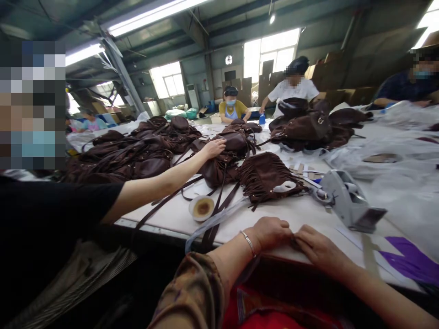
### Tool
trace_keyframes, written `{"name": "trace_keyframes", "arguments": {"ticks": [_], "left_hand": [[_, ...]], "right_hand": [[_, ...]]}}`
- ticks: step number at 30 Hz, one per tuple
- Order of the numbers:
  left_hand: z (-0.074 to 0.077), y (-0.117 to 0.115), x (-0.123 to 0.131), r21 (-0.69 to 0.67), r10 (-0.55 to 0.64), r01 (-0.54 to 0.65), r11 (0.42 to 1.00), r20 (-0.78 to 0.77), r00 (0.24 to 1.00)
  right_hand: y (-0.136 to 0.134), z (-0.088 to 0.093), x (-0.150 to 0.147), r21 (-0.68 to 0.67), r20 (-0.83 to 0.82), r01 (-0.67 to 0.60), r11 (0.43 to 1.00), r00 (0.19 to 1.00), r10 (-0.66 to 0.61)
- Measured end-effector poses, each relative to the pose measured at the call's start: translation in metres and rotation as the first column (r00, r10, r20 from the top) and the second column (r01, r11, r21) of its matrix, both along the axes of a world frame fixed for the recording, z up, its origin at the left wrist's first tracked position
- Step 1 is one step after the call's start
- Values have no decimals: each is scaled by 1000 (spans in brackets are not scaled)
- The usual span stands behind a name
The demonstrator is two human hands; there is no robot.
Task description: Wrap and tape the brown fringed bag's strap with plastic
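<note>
At the table's near edge, my left hand [270,232], with a metal bangle on its wrist, is closed in a pinch. Facing it, my right hand [317,246] is pinched too, and the fingertips of both hands almost meet. A small dark bit shows between them, too hidden by the fingers to name. Just beyond my hands lies a dark brown fringed suede piece [265,173], with a white looped object [285,186] on it. Long dark straps [224,205] and a pale translucent strip [219,221] run over the table edge left of my left hand.
A grey tape dispenser [353,201] stands beyond my right hand. A white bowl [192,212] holds brownish liquid. Brown bags [147,146] are heaped behind. A co-worker's hand [215,148] rests on one bag from the left. Purple material [411,258] and clear plastic [394,178] lie right.
</note>
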State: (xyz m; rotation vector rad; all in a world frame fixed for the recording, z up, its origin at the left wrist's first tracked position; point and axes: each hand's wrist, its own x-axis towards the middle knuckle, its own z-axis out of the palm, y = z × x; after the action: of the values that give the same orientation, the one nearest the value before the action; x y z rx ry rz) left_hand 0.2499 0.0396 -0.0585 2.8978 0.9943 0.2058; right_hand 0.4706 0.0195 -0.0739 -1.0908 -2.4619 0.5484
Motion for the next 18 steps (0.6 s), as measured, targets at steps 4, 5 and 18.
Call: {"name": "trace_keyframes", "arguments": {"ticks": [4, 5, 18], "left_hand": [[6, -7, 16, -80, 130, -129, 988, 4, 992], [8, -10, 22, -118, 193, -192, 974, 1, 981], [20, -27, 62, -200, 598, -595, 778, -56, 800]], "right_hand": [[-8, -1, 3, 127, 106, 143, 982, 982, -156], [-8, -2, 2, 161, 129, 191, 968, 969, -213], [30, 14, -27, -171, 238, 541, 824, 834, -498]]}}
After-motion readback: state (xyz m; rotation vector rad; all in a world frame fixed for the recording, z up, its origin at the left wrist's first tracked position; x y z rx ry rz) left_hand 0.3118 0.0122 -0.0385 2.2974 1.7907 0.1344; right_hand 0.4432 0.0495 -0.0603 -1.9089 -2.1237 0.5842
